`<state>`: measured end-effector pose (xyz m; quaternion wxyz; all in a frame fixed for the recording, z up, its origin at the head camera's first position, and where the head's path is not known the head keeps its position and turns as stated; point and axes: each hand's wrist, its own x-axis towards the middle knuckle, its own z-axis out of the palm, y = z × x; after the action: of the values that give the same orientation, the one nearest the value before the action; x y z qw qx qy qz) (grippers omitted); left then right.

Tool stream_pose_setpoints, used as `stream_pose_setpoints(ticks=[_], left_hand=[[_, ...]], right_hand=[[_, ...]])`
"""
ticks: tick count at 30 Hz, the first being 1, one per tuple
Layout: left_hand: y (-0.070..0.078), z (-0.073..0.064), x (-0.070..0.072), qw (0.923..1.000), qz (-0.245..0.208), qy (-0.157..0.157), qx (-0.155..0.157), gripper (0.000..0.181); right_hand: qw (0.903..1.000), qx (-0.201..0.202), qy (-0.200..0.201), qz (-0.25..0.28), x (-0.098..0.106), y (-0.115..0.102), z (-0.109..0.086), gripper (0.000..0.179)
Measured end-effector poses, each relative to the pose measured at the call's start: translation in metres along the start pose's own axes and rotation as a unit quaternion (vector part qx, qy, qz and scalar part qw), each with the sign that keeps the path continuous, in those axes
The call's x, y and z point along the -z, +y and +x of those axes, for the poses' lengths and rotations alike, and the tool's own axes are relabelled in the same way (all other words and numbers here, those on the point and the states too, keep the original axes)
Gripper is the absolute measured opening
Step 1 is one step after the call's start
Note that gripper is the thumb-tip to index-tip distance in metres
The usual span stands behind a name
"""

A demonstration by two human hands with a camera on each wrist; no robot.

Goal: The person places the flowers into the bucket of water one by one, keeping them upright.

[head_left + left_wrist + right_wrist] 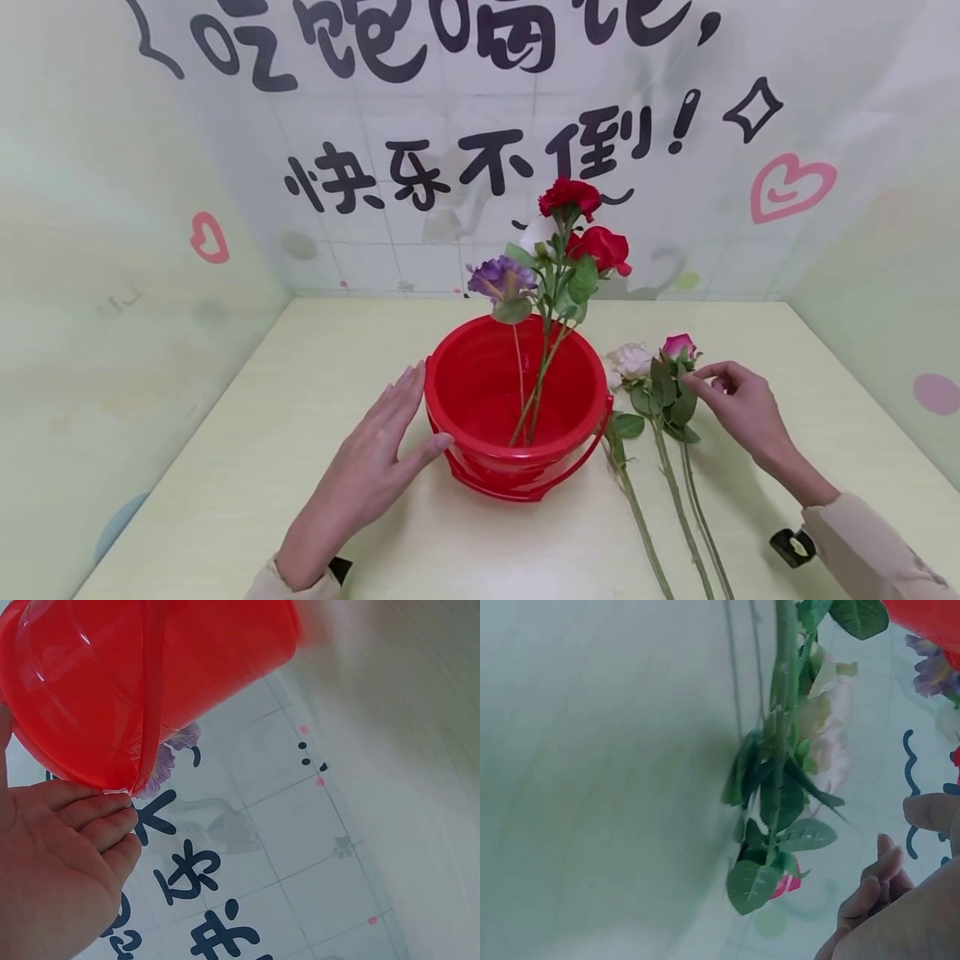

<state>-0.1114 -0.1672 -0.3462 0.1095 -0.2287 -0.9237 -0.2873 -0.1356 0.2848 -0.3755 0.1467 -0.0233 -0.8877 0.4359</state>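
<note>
As straight left fingers (397, 405) touch glossy red bucket (510, 473), parted right fingers (881, 864), pink rose (678, 347)

The bucket (517, 471) is plain glossy red. Inside the bucket stand a purple flower (501, 279), two red flowers (602, 249) and a white one (537, 235). To the bucket's right, a pale pinkish-cream bloom (632, 360) and a deep pink rose (678, 346) have green leaves (663, 382). Beneath the bucket, the tabletop (337, 375) is pale yellow; behind it, the whitish wall (360, 279) carries black lettering (491, 158), faint grid lines (279, 881) and pink heart outlines (757, 196)
</note>
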Motion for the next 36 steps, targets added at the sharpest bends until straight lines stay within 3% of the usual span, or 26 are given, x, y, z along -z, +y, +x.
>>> stream_pose_setpoints(ticks=[10, 24, 36], left_hand=[[0.001, 0.0, 0.0, 1.0, 0.004, -0.003, 0.006, 0.086], [0.001, 0.001, 0.001, 0.9999, -0.002, -0.006, 0.011, 0.086], [0.002, 0.001, 0.001, 0.9999, -0.004, -0.004, 0.011, 0.087]], right_hand=[[0.9967, -0.022, -0.06, -0.05, 0.006, 0.018, -0.013, 0.03], [0.9907, -0.031, -0.131, -0.022, 0.006, 0.026, -0.024, 0.021], [0.9855, -0.034, -0.165, -0.014, 0.0, 0.025, -0.024, 0.02]])
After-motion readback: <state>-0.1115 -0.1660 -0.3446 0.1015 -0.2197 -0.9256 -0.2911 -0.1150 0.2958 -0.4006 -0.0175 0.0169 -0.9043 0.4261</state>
